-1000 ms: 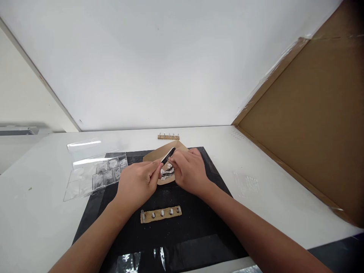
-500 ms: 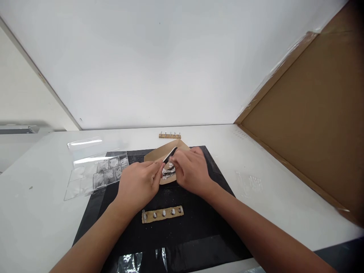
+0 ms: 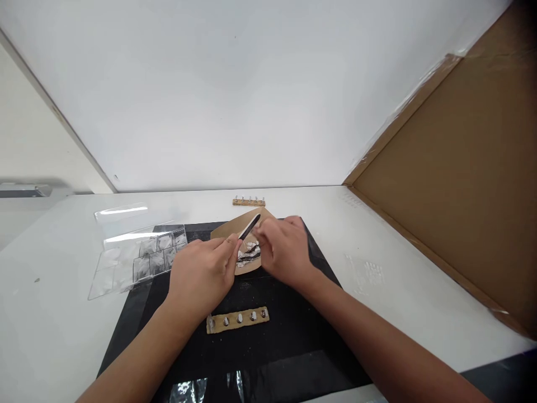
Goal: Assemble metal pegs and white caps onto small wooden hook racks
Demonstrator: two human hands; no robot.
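Note:
My left hand [image 3: 205, 270] is closed around the lower end of a slim nail file [image 3: 250, 226], black on its face with a pale edge, which slants up to the right. Close beside the file, my right hand [image 3: 286, 251] is closed in a pinch; whatever sits in its fingertips is too small and blurred to name. Both hands are over an open brown paper tray [image 3: 226, 228] containing crumpled white and black pieces [image 3: 249, 254]. Nearer to me, a wooden strip [image 3: 233, 322] carries a row of several small pale nail tips on round metal holders.
A black mat [image 3: 289, 347] lies under the hands on the white table [image 3: 46, 319]. On the left is a clear compartment box [image 3: 155, 263] with small white packets, its lid open. A second strip [image 3: 249, 202] stands behind the tray. Cardboard [image 3: 453, 184] rises on the right.
The file's tip has come further into view beside the right fingers, which have shifted slightly. The whole view has moved a little; both hands keep their grip.

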